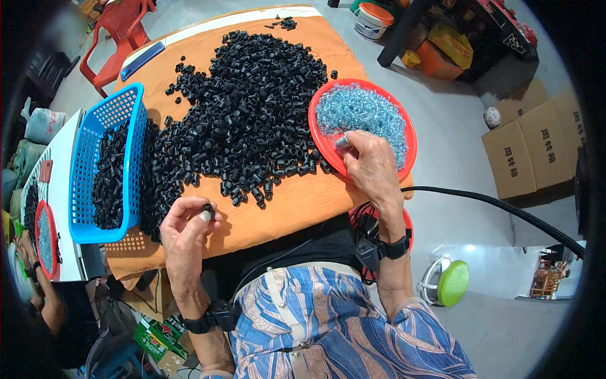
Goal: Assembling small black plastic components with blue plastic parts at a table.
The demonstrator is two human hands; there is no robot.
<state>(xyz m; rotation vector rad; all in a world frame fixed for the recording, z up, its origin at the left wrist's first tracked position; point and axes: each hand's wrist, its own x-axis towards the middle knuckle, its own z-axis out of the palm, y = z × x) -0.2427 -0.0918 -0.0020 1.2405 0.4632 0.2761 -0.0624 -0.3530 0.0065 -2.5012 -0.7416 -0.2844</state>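
Observation:
Between the thumb and fingers of my left hand [183, 237] is a small black plastic cap [209, 209], held just above the near edge of the orange cloth. My right hand [372, 163] reaches into a red plate [411, 136], its thumb and fingers pinched together at the near left side. Whatever lies between those fingertips is too small to make out. Silvery-blue metal pieces [360, 108], which look like tiny springs, fill much of the plate. A large heap of black plastic caps [252, 101] spreads across the cloth in front of both hands.
A blue perforated basket [136, 158] of black parts stands left of the heap. Behind it are a blue box-like strip [142, 60] and a red chair [117, 38]. At far left, another person's arm [44, 297] is near a red plate [45, 243]. A black cable [505, 205] extends rightward.

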